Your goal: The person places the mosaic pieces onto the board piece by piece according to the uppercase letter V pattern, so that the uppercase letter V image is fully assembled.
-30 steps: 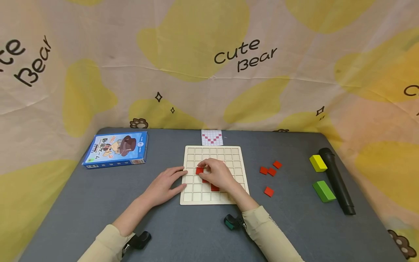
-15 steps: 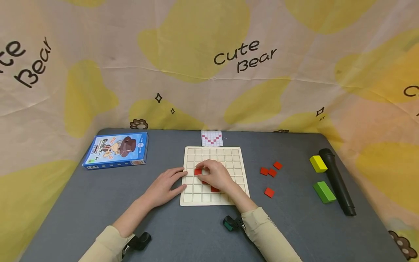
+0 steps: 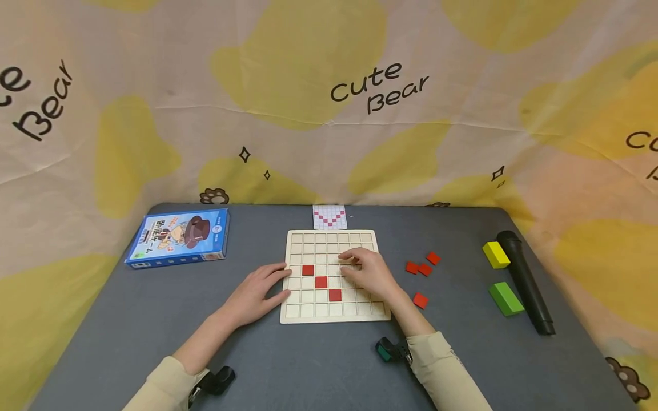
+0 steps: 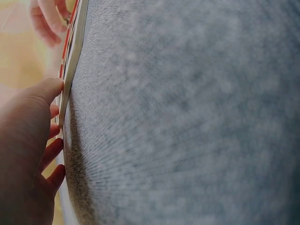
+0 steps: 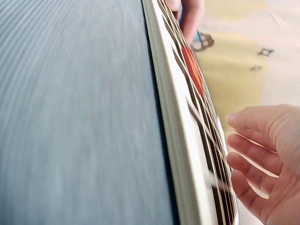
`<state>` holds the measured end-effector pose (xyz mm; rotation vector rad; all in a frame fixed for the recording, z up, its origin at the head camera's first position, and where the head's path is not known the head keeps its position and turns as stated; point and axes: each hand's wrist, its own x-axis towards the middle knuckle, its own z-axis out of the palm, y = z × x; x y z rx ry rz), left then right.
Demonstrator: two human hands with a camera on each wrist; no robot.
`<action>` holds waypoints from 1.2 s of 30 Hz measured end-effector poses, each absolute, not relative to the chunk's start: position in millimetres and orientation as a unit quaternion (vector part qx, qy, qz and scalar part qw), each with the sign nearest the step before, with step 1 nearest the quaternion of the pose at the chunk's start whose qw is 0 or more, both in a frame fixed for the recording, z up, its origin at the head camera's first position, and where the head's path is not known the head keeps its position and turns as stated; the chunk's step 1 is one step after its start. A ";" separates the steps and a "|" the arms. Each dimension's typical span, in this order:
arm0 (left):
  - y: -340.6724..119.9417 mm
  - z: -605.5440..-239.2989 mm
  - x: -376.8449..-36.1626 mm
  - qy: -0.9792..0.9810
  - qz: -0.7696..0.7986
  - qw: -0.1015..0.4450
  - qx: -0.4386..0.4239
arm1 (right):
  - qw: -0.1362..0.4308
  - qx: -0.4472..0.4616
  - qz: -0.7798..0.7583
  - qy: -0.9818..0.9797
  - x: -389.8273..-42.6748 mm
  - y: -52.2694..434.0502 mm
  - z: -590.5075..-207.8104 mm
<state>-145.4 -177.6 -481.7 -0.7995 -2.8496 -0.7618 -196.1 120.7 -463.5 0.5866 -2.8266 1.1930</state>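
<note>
A pale square grid board (image 3: 303, 310) lies flat in the middle of the grey table. Three red square tiles sit in its cells on a descending diagonal: an upper left tile (image 3: 308, 270), a middle tile (image 3: 321, 282) and a lower right tile (image 3: 334, 295). Against the board's left edge rest the fingertips and thumb of my left hand (image 3: 259, 291). My right hand (image 3: 371, 275) hovers over the board's right half, fingers loosely bent. In the right wrist view nothing shows between the fingers of this right hand (image 5: 267, 159).
Several loose red tiles (image 3: 412, 268) lie right of the board. Farther right are a yellow block (image 3: 496, 255), a green block (image 3: 506, 299) and a black microphone (image 3: 526, 285). A patterned card (image 3: 330, 217) lies behind the board; a blue box (image 3: 177, 237) lies at the left.
My right hand has let go of the upper left red tile, which now sits in its cell, and has moved right. My left hand has stayed at the board's edge.
</note>
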 end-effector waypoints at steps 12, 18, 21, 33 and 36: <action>-177.3 -482.4 -145.6 -0.931 -0.252 0.042 -0.259 | 0.051 0.146 0.369 -0.916 -191.5 188.8 -462.5; -178.0 -483.4 -146.5 -0.931 -0.252 0.043 -0.261 | 0.065 0.127 0.334 -0.932 -187.8 219.4 -461.0; -178.4 -483.8 -146.7 -0.930 -0.252 0.042 -0.263 | 0.067 0.120 0.325 -0.936 -186.1 233.1 -461.9; -178.3 -484.2 -146.3 -0.930 -0.252 0.044 -0.262 | 0.059 0.117 0.299 -0.945 -180.9 257.8 -463.3; -178.1 -483.9 -146.1 -0.931 -0.251 0.045 -0.261 | 0.058 0.121 0.295 -0.946 -180.5 259.0 -462.1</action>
